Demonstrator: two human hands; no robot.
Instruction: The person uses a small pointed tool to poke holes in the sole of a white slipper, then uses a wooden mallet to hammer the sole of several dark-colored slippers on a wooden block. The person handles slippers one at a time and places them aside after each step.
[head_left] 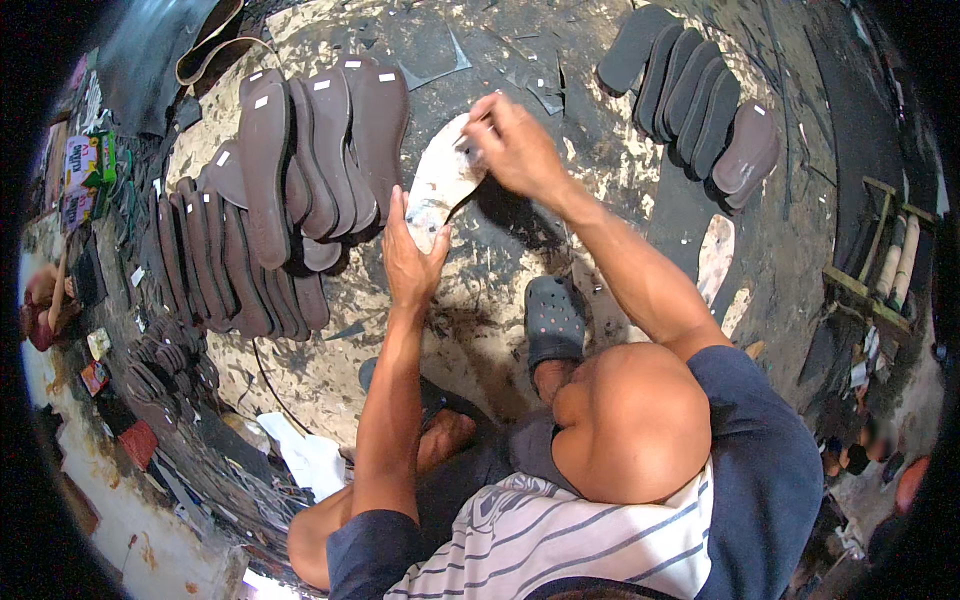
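Observation:
My left hand [412, 258] grips the lower end of a pale, stained shoe-sole piece [440, 172], thumb on one side and fingers along the other. The piece is tilted above the work surface, its far end pointing away from me. At that far end is my right hand [522, 150], its fingers curled in and pressed together over the edge. Whether those fingers hold anything small is hidden. Left of my left hand lie brown shoe soles [325, 150] in overlapping piles, several with small white labels.
Dark soles [690, 95] form a row at the far right, with a brown sole [748, 150] at its near end. Another pale sole-shaped piece [715, 255] lies nearer me. Dark scraps [440, 62] litter the back. A wooden frame [872, 270] stands at the right edge.

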